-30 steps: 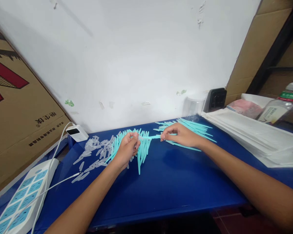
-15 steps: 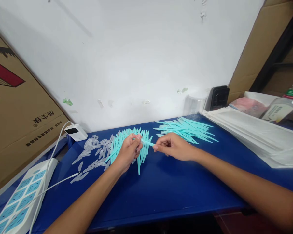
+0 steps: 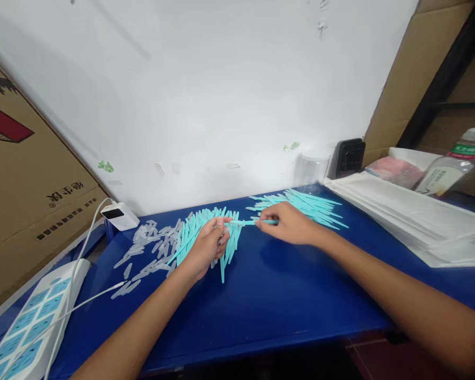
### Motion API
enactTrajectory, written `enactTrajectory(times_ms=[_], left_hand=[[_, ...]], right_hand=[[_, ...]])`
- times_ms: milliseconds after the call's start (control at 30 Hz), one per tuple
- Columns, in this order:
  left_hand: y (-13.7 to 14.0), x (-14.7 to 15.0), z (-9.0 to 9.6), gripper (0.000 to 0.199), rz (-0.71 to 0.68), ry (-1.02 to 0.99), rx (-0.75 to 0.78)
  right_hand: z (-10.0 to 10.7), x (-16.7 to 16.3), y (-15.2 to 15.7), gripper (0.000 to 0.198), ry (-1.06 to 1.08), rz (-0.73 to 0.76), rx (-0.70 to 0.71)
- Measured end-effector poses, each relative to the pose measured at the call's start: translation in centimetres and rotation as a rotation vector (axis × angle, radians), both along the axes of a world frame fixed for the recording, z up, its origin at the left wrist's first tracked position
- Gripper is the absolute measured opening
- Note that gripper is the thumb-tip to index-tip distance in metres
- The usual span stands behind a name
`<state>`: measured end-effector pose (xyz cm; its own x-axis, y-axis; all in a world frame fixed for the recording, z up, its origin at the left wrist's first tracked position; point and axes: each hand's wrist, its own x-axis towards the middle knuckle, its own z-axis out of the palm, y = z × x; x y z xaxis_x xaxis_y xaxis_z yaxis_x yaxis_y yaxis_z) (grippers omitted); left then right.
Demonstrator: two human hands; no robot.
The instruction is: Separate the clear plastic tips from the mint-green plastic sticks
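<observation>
Between my two hands a slim teal eyebrow razor (image 3: pixel 248 223) is held level above the table. My left hand (image 3: pixel 209 244) is closed, its thumb and fingers pinching the razor's pale, clear-looking end. With a closed grip my right hand (image 3: pixel 288 224) holds the teal handle, whose tip pokes out past the fingers. Under and behind my left hand lies a pile of teal razors (image 3: pixel 186 235). Loose translucent caps (image 3: pixel 144 236) are scattered to its left. A second teal razor pile (image 3: pixel 316 207) lies behind my right hand.
On the blue table (image 3: pixel 237 311) stand a clear jar (image 3: pixel 313 170) and a white device (image 3: pixel 120 216) with a cable. A power strip (image 3: pixel 39 316) is at left. White flat packs (image 3: pixel 411 216) and a bottle (image 3: pixel 451 166) are at right. A wall (image 3: pixel 221 95) closes the back.
My right hand has shifted slightly up and right and now grips further along the razor. The razor has turned from slanted to level. My left hand stays nearly in place.
</observation>
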<state>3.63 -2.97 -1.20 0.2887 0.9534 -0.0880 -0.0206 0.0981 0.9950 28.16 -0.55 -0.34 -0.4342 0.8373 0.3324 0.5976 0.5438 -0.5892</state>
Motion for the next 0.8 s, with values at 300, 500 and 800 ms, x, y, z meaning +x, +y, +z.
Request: enactTrajectory(times_ms=[300, 500, 800], left_hand=[[0.6, -0.8, 0.3, 0.031, 0.047, -0.082, -0.082], [0.5, -0.7, 0.5, 0.035, 0.058, -0.119, -0.095], [1.3, -1.1, -0.4, 0.045, 0.094, -0.112, 0.065]], right_hand=[[-0.8, 3.4, 3.1, 0.025, -0.318, -0.337, 0.186], [-2.2, 1.1, 1.7, 0.036, -0.167, -0.082, 0.244], [-3.2, -3.3, -1.9, 0.044, -0.291, 0.278, 0.163]])
